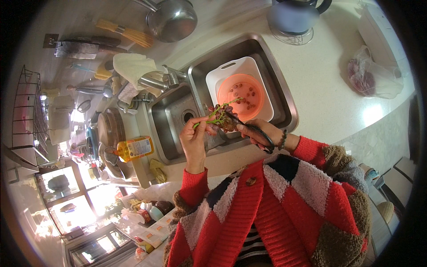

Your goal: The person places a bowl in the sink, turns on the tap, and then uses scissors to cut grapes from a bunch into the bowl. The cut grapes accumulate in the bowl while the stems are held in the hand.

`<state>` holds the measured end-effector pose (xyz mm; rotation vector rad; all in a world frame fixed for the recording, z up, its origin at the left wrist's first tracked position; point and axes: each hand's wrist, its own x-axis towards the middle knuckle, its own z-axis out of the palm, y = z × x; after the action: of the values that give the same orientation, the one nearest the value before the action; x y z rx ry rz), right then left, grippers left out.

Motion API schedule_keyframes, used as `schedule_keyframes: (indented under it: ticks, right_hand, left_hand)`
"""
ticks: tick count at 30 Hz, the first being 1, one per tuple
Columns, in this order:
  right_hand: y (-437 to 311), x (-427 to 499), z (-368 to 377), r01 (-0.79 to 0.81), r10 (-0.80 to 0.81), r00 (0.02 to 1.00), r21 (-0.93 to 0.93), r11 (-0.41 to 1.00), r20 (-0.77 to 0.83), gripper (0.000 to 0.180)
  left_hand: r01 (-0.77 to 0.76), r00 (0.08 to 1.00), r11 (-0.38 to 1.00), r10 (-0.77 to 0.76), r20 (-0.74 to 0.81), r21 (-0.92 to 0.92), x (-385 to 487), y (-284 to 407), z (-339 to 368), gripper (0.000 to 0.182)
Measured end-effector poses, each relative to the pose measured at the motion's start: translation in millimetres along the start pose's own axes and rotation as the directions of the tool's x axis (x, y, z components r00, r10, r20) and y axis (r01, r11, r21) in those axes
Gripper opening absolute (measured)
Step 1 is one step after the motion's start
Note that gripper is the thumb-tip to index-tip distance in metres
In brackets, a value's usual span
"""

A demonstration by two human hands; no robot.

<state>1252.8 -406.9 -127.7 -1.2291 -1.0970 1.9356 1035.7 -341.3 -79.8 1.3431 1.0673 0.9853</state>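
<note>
My left hand (196, 137) pinches the green stem of a bunch of red grapes (229, 124) over the front rim of the sink. In my right hand (267, 131) is a pair of black-handled scissors (263, 136), its blades reaching in among the grapes. Just beyond the bunch, an orange plastic bowl (258, 100) holds several loose grapes. That bowl stands inside a white plastic basin (217, 78) with a slot handle. A bare length of stem sticks out across the bowl's near side. Where exactly the blade tips touch cannot be made out.
The basin sits in the larger bowl of a steel double sink (290, 113). A faucet (171, 76) draped with cloths rises behind it. Dish soap (135, 149) stands at the left, a kettle (293, 16) at the back, and a bagged item (370, 75) on the right counter.
</note>
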Motion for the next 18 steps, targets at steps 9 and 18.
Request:
schedule_keyframes:
  ticks: [9, 18]
  right_hand:
    - [-13, -6, -15, 0.062, -0.067, 0.998, -0.215, 0.975, -0.016, 0.061]
    - [2, 7, -49, 0.468, -0.543, 0.824, -0.735, 0.491, 0.162, 0.052]
  left_hand:
    - [-0.048, 0.999, 0.984, 0.044, 0.031, 0.173, 3, 3, -11, 0.014]
    - [-0.181, 0.983, 0.983, 0.181, 0.022, 0.013, 8, 7, -20, 0.012]
